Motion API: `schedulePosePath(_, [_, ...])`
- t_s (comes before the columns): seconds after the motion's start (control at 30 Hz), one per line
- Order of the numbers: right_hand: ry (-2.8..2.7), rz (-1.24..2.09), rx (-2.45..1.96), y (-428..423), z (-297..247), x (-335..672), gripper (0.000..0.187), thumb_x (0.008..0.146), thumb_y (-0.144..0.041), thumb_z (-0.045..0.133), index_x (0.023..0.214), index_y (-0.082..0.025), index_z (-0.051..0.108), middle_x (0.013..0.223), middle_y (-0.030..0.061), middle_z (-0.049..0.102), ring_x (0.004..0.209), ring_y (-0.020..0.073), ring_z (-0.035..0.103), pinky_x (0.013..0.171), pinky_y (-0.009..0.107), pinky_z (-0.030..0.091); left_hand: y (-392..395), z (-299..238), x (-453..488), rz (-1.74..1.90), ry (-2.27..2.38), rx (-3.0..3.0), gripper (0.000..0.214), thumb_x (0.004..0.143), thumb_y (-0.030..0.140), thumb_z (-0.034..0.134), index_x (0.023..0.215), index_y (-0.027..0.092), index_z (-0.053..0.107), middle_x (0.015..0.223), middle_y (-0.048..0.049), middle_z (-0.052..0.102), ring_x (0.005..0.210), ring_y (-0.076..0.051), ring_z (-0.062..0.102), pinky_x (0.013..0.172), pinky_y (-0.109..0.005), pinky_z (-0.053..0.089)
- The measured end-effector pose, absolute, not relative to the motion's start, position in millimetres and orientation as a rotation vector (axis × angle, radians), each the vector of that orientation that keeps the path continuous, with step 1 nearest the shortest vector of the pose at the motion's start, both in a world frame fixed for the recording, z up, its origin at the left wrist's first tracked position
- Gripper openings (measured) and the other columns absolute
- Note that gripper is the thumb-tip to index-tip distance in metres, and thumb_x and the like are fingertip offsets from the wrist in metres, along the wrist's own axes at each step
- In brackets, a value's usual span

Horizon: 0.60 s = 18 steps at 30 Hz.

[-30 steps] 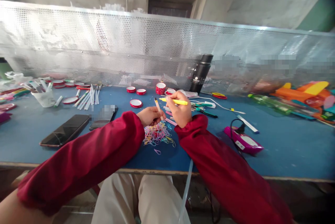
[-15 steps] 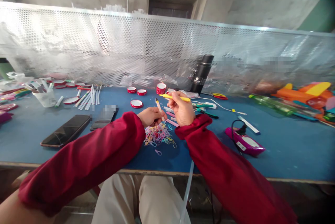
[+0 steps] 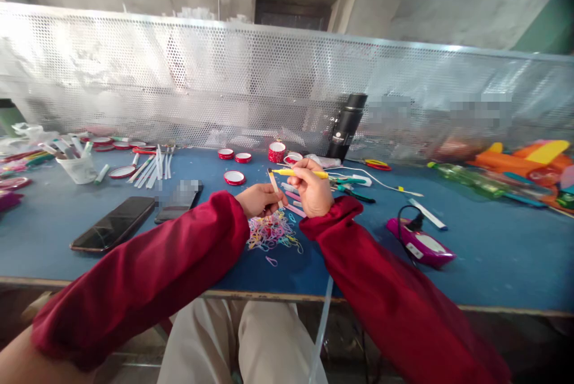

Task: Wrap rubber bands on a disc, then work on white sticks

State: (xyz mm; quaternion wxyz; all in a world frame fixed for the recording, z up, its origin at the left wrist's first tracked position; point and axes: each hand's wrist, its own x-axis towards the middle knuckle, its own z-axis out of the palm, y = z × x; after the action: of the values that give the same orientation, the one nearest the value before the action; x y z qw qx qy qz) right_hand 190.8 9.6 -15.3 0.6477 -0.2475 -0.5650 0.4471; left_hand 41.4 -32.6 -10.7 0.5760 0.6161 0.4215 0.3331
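Note:
My left hand is closed, pinching a slim pale stick that points upward and has a dark, yellowish top end. Between the fingers of my right hand is a yellow pen, held nearly level. Its tip meets the upper part of the stick or lies just in front of it; I cannot tell which. Below my hands lies a heap of small coloured plastic loops. Pink and white strips lie behind the heap, partly hidden by my right hand.
Two phones lie at the left, near white sticks and a cup of pens. Red tape rolls and a black bottle stand behind. Pliers and a purple power strip are at the right.
The yellow pen has dropped slightly, its tip moving from above the stick to the stick's upper part. The stick leans or turns a little differently. Both arms have hardly moved.

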Motion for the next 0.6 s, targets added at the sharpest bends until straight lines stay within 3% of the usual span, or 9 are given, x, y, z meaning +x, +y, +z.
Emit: schedulePosePath(0.6, [-1.227, 0.995, -0.619, 10.7, -15.3, 189.1, 0.013, 0.073, -0.024, 0.063, 0.068, -0.02, 0.052, 0.052, -0.007, 0.048, 0.046, 0.006, 0.042, 0.044, 0.018, 0.031, -35.0, -8.9, 42.3, 0.798, 1.005, 1.426, 0.02, 0.092, 0.024, 0.047, 0.08, 0.013, 0.06, 0.051, 0.0042, 0.044, 0.041, -0.005, 0.033, 0.044, -0.02, 0.022])
